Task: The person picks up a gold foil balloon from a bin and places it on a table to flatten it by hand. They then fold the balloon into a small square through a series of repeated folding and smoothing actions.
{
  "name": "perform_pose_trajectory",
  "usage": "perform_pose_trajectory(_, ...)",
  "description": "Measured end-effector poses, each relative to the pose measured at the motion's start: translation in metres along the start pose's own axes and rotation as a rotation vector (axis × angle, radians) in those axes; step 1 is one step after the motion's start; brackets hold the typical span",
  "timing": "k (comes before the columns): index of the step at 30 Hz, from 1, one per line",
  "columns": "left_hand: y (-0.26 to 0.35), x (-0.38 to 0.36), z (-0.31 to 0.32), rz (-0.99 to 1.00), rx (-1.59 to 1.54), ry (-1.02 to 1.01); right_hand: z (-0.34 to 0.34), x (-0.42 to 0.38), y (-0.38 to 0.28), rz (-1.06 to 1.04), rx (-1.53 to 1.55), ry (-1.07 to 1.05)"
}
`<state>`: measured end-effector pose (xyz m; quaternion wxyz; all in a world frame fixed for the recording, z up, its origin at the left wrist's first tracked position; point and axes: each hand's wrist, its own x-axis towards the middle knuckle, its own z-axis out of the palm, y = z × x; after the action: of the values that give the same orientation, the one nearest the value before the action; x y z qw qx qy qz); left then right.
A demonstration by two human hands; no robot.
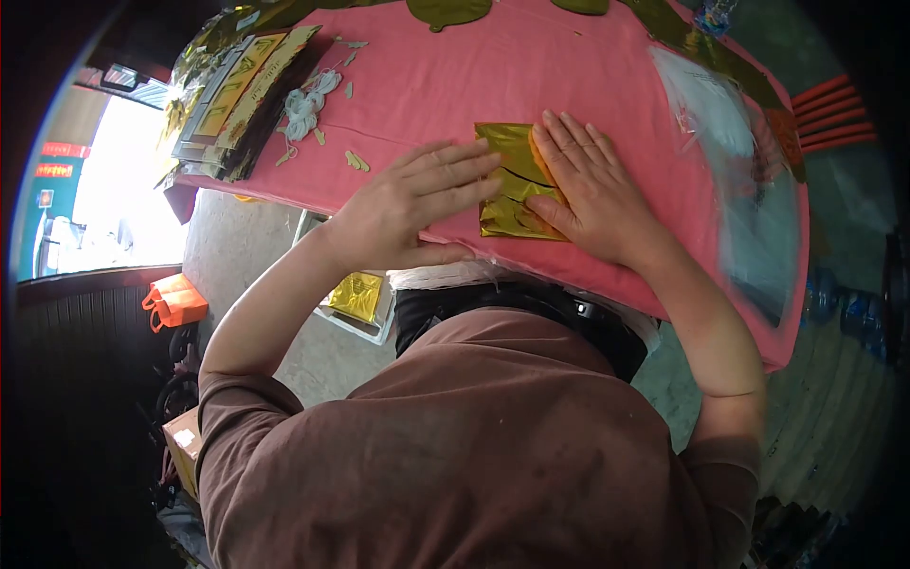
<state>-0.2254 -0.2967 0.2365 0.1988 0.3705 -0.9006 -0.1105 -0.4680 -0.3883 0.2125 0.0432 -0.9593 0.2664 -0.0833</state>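
A folded gold foil piece [517, 190] lies flat on the pink cloth-covered table [427, 76], near its front edge. My right hand [588, 190] rests palm down on the right side of the foil, fingers extended, with an orange strip showing beside the index finger. My left hand [408, 199] is over the table at the foil's left side, fingers stretched out, with the fingertips at the foil's left edge. Whether those fingertips touch the foil cannot be made out. Neither hand grips anything.
Stacked printed packets [242, 100] stand at the table's left end, beside a bundle of white string [308, 104] and small pale scraps [356, 161]. Clear plastic bags [711, 114] lie at the right. Below the table edge, a white bin [381, 327] holds a gold packet [355, 296].
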Motion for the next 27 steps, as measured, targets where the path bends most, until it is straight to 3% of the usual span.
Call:
perform_pose_trajectory(5,0.002,0.010,0.009,-0.075,0.046,0.068,-0.002,-0.003,-0.002,-0.021,0.025,-0.016)
perform_pose_trajectory(8,0.008,0.005,0.011,-0.013,0.124,0.003,-0.005,-0.012,-0.011,-0.044,0.055,-0.026)
perform_pose_trajectory(16,0.011,0.002,0.017,0.198,0.221,0.194,-0.013,-0.025,-0.022,-0.070,0.093,-0.033)
perform_pose_trajectory(17,0.011,0.001,0.016,0.207,0.223,0.193,-0.021,-0.023,-0.016,-0.022,0.445,-0.083)
perform_pose_trajectory(18,0.009,0.000,0.015,0.127,0.082,0.247,-0.026,-0.021,-0.008,0.026,0.794,-0.130)
perform_pose_trajectory(19,0.008,0.001,0.013,0.048,-0.059,0.300,-0.029,-0.020,0.000,0.031,0.786,-0.121)
perform_pose_trajectory(20,0.011,0.002,0.011,0.060,-0.055,0.304,-0.031,-0.019,0.010,0.088,1.122,0.001)
perform_pose_trajectory(21,0.018,0.003,0.006,-0.266,-0.236,0.342,-0.034,-0.017,0.019,0.138,1.456,0.130)
perform_pose_trajectory(22,0.020,0.003,0.001,-0.593,-0.415,0.375,-0.034,-0.016,0.031,0.127,1.446,0.137)
perform_pose_trajectory(23,0.004,-0.001,0.003,-0.752,-0.629,0.373,-0.032,-0.017,0.042,0.204,1.556,0.178)
perform_pose_trajectory(24,0.002,0.006,0.005,-0.740,-0.620,0.380,-0.036,-0.014,0.045,0.280,1.664,0.221)
perform_pose_trajectory(25,0.002,0.017,0.008,-0.732,-1.011,0.563,-0.040,-0.017,0.037,0.477,1.508,0.230)
perform_pose_trajectory(26,0.001,0.025,0.011,-0.699,-1.408,0.734,-0.037,-0.014,0.036,0.468,1.500,0.243)
perform_pose_trajectory(27,-0.007,0.026,0.014,-0.550,-1.566,0.697,-0.028,-0.012,0.036,0.408,1.703,0.161)
